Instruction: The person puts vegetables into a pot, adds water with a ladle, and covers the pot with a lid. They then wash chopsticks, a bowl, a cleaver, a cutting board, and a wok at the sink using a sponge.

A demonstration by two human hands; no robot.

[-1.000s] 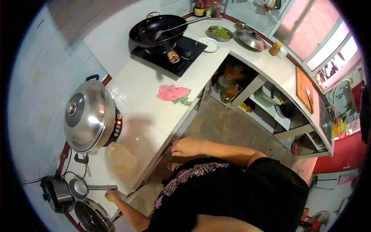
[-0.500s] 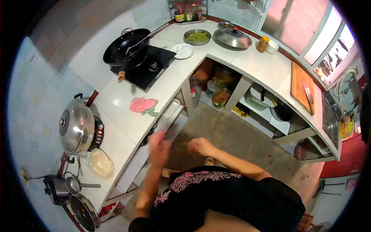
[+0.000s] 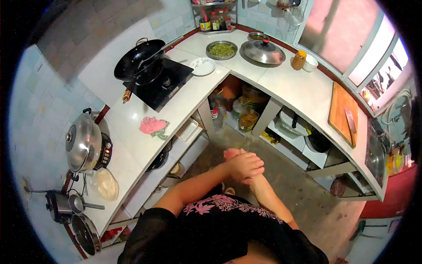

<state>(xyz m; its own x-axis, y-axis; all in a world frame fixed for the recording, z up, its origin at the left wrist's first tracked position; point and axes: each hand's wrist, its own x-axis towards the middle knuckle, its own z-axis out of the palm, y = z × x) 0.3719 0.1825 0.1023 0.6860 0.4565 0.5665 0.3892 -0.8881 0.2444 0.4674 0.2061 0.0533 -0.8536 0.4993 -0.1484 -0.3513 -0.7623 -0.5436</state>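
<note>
Over the floor in front of my body, my two hands meet. My left hand lies on top, its fingers wrapped round the back of my right hand. Only part of my right hand shows beneath, with its fingers reaching out to the left; the rest is covered. No object is visible in either hand. Nearest on the counter at the left is a pink and green cloth. A black wok with a ladle in it stands on the black cooktop.
A lidded steel pot and a plastic bag stand at the left. Along the back are a white plate, a dish of green food and a domed lid. A knife lies on a cutting board at the right.
My hands were apart and have come together, my left hand moving right onto my right hand. The view has shifted slightly.
</note>
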